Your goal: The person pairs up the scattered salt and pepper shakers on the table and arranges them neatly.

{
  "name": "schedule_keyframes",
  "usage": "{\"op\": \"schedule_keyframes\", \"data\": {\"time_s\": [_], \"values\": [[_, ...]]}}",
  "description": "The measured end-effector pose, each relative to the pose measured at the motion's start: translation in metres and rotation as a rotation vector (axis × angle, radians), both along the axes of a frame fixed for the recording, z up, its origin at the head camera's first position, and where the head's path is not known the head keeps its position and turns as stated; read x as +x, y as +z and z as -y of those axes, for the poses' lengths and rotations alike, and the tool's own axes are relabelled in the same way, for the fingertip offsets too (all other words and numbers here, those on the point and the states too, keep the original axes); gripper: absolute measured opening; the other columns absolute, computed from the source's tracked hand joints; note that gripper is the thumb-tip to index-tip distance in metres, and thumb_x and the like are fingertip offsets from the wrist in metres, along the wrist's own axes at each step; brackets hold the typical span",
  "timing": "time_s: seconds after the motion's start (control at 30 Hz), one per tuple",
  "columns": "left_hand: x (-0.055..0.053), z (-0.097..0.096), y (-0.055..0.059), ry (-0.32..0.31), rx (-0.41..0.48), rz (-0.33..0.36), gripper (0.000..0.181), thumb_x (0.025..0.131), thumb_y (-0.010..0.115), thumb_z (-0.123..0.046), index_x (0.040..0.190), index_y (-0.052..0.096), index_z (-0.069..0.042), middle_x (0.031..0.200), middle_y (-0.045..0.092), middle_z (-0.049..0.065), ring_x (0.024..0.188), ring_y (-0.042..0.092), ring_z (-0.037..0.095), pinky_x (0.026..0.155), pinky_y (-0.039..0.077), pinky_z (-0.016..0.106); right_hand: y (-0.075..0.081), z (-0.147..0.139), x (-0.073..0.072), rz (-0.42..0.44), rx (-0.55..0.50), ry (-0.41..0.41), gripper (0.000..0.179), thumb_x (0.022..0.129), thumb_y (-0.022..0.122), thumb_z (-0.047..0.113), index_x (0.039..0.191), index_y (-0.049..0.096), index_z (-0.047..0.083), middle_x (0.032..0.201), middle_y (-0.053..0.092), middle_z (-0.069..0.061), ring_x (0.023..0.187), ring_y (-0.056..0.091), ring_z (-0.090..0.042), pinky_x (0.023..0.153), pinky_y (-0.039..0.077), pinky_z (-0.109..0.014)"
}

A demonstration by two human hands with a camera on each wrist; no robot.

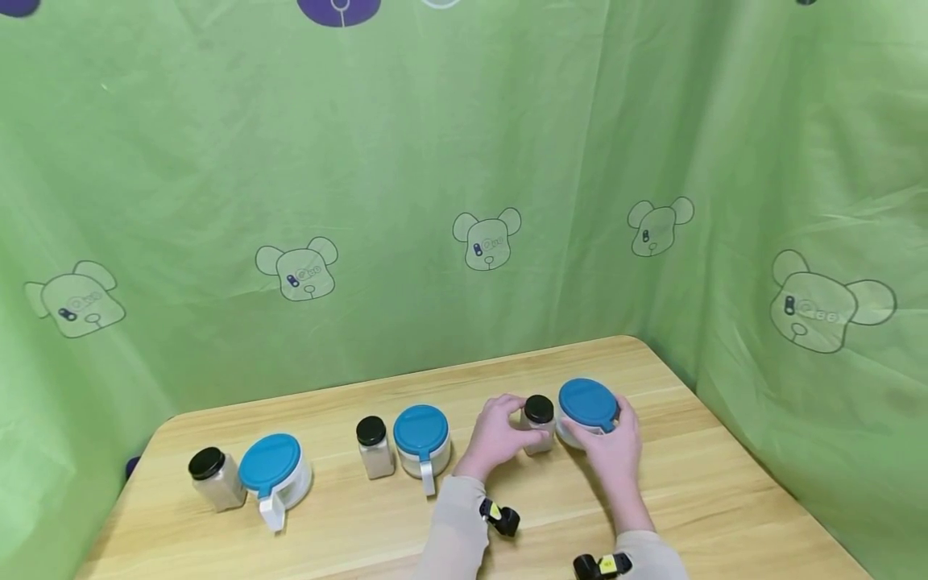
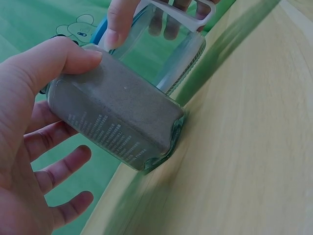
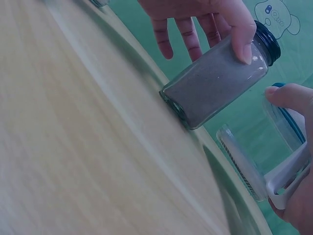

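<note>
My left hand (image 1: 495, 435) pinches a square glass spice jar (image 2: 117, 107) between thumb and fingers, close under its black lid (image 1: 539, 408). Grey powder fills the jar, which stands upright with its base at the tabletop. Just to the right, my right hand (image 1: 616, 451) grips a round clear seasoning pot with a blue lid (image 1: 587, 403) and a white handle (image 3: 288, 176). Its thumb is on the near left side and its fingers wrap the right side. Both containers are side by side near the table's back right.
At the table's middle stand another black-lidded jar (image 1: 375, 455) and blue-lidded pot (image 1: 421, 431). A third jar (image 1: 221, 483) and pot (image 1: 271, 467) stand at the left. Green curtain (image 1: 406, 322) surrounds the wooden table (image 1: 348, 536) at back and sides.
</note>
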State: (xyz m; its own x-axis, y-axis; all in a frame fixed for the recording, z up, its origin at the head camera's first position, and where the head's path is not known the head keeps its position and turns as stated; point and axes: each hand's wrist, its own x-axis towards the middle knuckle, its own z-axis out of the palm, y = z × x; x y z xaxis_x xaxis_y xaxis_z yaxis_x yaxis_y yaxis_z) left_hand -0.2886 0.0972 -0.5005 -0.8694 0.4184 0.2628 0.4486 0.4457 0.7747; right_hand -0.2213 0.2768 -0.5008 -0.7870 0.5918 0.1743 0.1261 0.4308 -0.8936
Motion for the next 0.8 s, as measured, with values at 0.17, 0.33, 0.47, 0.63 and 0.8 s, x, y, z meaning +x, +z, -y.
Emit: {"op": "schedule_keyframes", "data": {"time_s": [0.17,0.33,0.47,0.63,0.8], "values": [[-0.0008,-0.0001,-0.0015,0.000,0.004,0.008,0.055,0.075,0.081,-0.043,0.120,0.068,-0.015,0.124,0.065,-0.001,0.121,0.054,0.022,0.105,0.044,0.039,-0.0012,-0.0003,-0.0005,-0.002,0.008,-0.006,0.104,0.072,0.086,0.035,0.150,0.025,0.002,0.149,0.035,-0.027,0.137,0.034,-0.044,0.112,0.028,-0.063],[-0.0004,0.0006,-0.0005,-0.005,0.017,0.023,0.053,0.075,0.081,-0.041,0.120,0.068,-0.016,0.122,0.066,-0.002,0.120,0.054,0.021,0.105,0.044,0.039,0.0004,0.0010,0.0004,0.009,0.008,-0.001,0.104,0.072,0.086,0.034,0.150,0.025,0.002,0.150,0.035,-0.026,0.137,0.034,-0.044,0.112,0.029,-0.064],[0.0000,0.0014,-0.0001,-0.013,0.043,0.047,0.050,0.075,0.081,-0.039,0.119,0.069,-0.017,0.121,0.066,-0.004,0.119,0.054,0.020,0.104,0.044,0.039,0.0013,0.0025,0.0013,0.009,0.005,0.000,0.104,0.072,0.086,0.035,0.150,0.026,0.001,0.150,0.034,-0.027,0.138,0.033,-0.045,0.112,0.028,-0.063],[-0.0006,0.0014,-0.0014,-0.024,0.072,0.069,0.049,0.076,0.081,-0.037,0.120,0.068,-0.019,0.121,0.067,-0.005,0.120,0.053,0.020,0.104,0.043,0.038,-0.0015,0.0029,0.0004,0.009,0.015,-0.004,0.104,0.071,0.086,0.036,0.148,0.027,0.001,0.148,0.035,-0.027,0.137,0.034,-0.044,0.112,0.028,-0.063],[-0.0013,0.0009,-0.0018,-0.026,0.084,0.090,0.052,0.076,0.080,-0.037,0.123,0.067,-0.020,0.124,0.066,-0.004,0.122,0.053,0.020,0.106,0.043,0.040,-0.0045,0.0038,-0.0010,0.002,0.010,-0.006,0.104,0.070,0.087,0.036,0.148,0.028,0.001,0.147,0.036,-0.027,0.135,0.036,-0.044,0.111,0.030,-0.062]]}}
